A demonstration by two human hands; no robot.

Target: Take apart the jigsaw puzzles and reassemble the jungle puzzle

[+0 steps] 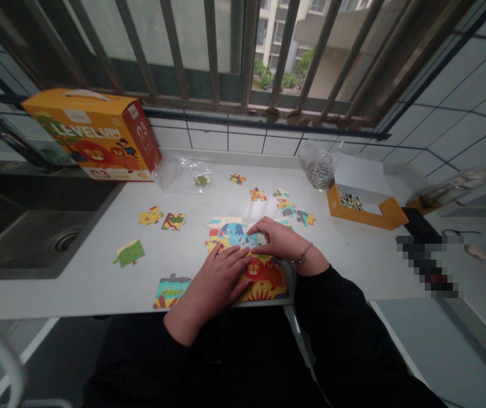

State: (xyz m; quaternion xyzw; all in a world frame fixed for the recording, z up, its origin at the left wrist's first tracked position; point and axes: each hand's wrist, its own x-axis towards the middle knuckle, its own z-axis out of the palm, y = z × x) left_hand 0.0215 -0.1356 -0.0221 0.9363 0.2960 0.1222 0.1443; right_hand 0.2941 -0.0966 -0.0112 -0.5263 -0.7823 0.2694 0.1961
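Observation:
In the head view, an elephant jigsaw puzzle [231,229] lies on the white counter, partly put together. My left hand [221,277] rests over its lower edge, fingers stretched out and fairly flat. From the right, my right hand [283,241] bends its thumb and forefinger around a puzzle piece [249,240] at the elephant picture's right side. Below is a lion puzzle [264,277], joined together and partly covered by my left hand. A crocodile puzzle [170,290] lies left of my left wrist, its right part hidden.
Loose puzzle pieces [174,221] are scattered farther back. A green piece [129,253] lies left, near the sink [47,238]. An orange puzzle box [94,136] stands back left beside a clear plastic bag [179,174]. Back right are another bag [319,170] and an open box [362,218].

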